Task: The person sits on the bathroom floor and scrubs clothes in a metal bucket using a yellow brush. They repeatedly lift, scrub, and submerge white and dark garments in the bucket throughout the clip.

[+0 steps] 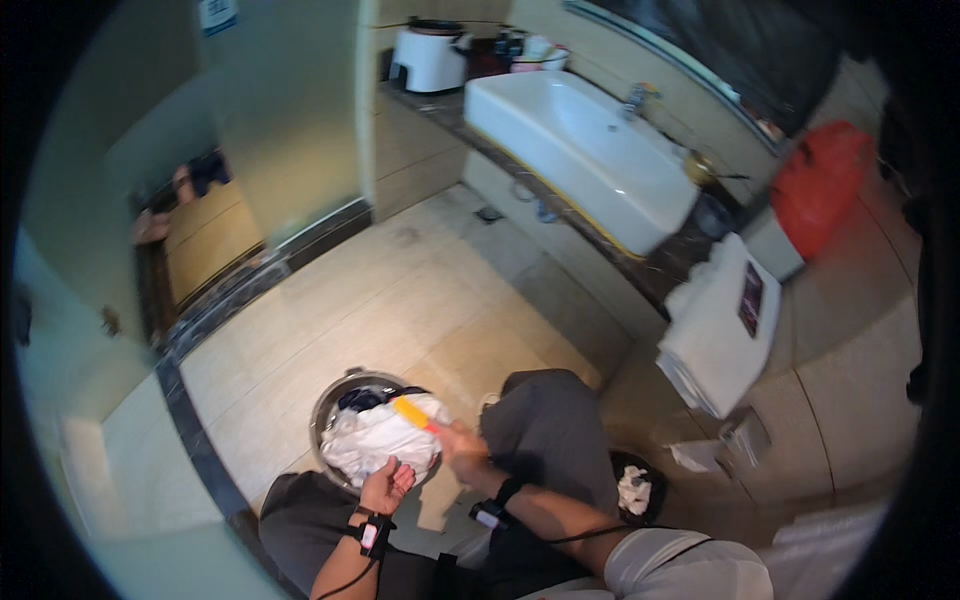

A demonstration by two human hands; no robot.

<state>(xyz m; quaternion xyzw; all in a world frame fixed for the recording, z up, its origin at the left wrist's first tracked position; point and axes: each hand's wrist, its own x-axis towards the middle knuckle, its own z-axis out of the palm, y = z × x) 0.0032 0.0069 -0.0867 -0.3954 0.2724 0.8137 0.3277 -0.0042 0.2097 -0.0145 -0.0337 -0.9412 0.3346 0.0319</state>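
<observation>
My right hand (461, 450) is closed around the reddish handle of a brush (412, 412) with a yellow head, held over white cloth (375, 442). The cloth lies bunched in a round metal basin (319, 420) on the tiled floor, between my knees. Dark cloth (361, 398) shows at the basin's far side. My left hand (388, 485) is at the near edge of the white cloth, palm turned up and fingers slightly curled. Whether its fingers pinch any cloth is unclear. Both wrists wear black straps with small devices and cables.
A white washbasin (577, 150) stands on a dark stone counter at the upper right. White towels (720, 330) hang beside it, above a lined bin (637, 491) with crumpled tissue. A frosted glass door (292, 112) and dark stone sill (225, 300) border the left.
</observation>
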